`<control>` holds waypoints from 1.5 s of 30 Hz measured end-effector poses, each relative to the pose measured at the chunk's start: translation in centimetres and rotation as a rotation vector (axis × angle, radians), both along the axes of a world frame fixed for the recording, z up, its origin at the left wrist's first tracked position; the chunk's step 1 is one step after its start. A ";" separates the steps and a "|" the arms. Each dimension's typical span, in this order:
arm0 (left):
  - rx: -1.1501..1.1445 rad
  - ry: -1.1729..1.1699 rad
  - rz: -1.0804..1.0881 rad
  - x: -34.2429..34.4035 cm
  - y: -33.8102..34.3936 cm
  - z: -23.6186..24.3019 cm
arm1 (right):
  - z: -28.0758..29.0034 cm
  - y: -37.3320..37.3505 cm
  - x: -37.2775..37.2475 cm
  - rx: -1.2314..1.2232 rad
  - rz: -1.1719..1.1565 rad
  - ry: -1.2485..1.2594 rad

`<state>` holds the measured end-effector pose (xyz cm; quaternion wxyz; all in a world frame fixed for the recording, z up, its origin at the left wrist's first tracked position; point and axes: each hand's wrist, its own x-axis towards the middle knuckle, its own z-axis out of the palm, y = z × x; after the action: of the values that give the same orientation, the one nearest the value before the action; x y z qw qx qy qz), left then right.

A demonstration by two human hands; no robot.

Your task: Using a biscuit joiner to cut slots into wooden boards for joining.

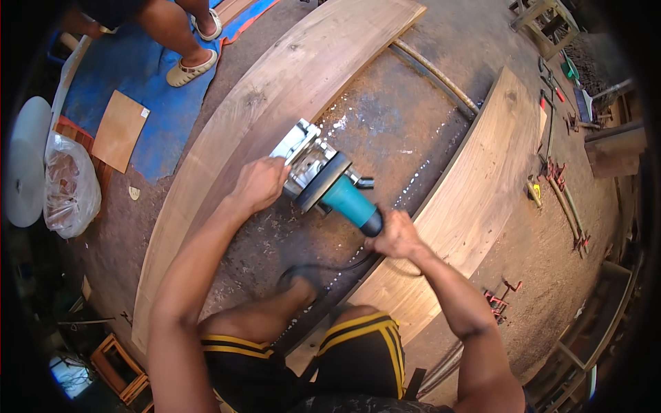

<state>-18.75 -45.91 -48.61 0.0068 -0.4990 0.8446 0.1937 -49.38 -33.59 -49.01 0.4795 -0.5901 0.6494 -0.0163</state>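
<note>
A teal plate joiner (pixel 351 199) with a silver metal front is held between my hands, tilted across the middle of the view. The closed fingers of my left hand (pixel 260 184) grip its metal front end, partly hidden behind the tool. My right hand (pixel 396 235) wraps round the dark rear end of its body. A black cord (pixel 344 267) trails below from the rear. The front of the joiner is at the inner edge of a long wooden plank (pixel 237 113); I cannot tell whether it touches. Another wide plank (pixel 475 182) lies under and beyond my right hand.
A person's leg in a beige clog (pixel 191 69) stands on a blue tarp (pixel 162 124) at upper left. A thin wooden panel (pixel 120 131) and a plastic bag (pixel 70 186) lie nearby. Red clamps (pixel 561 182) rest at right. A rod (pixel 437 74) spans between the planks.
</note>
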 end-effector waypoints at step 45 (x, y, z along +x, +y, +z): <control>0.196 0.120 0.301 -15.0 -21.6 -10.4 | -10.1 -23.9 -16.0 -0.020 0.123 -0.009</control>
<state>-33.74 -67.47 -59.05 -0.0237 -0.6043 0.7364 0.3034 -65.35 -57.47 -59.16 0.4766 -0.6335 0.6095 0.0042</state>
